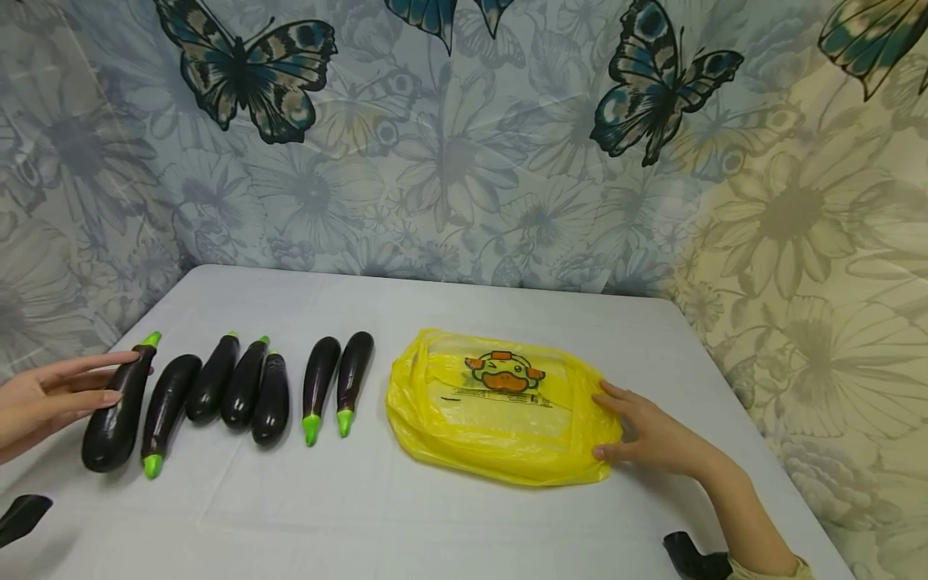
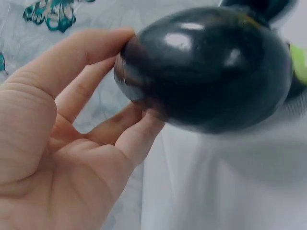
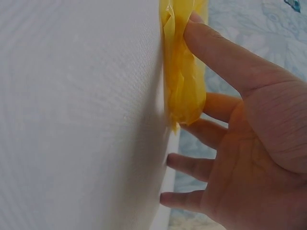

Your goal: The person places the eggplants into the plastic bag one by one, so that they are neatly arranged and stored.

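Observation:
At the table's left end, my left hand (image 1: 54, 403) holds a dark glossy eggplant (image 1: 119, 415) between thumb and fingers. Its green stem points away from me. In the left wrist view, the rounded end of this eggplant (image 2: 201, 72) lies against the fingertips; I cannot tell whether it is lifted. My right hand (image 1: 652, 431) holds the right end of a yellow plastic bag (image 1: 500, 451) printed with a cartoon duck face. The right wrist view has the thumb on the bag (image 3: 184, 91) and fingers behind it, the lower two apart from it.
Several more eggplants (image 1: 271, 403) lie in a row between the held one and the bag, stems facing both ways. A white cloth covers the table (image 1: 449, 532). Black curved pieces (image 1: 696, 556) show near both forearms. Butterfly-patterned fabric (image 1: 464, 201) hangs behind.

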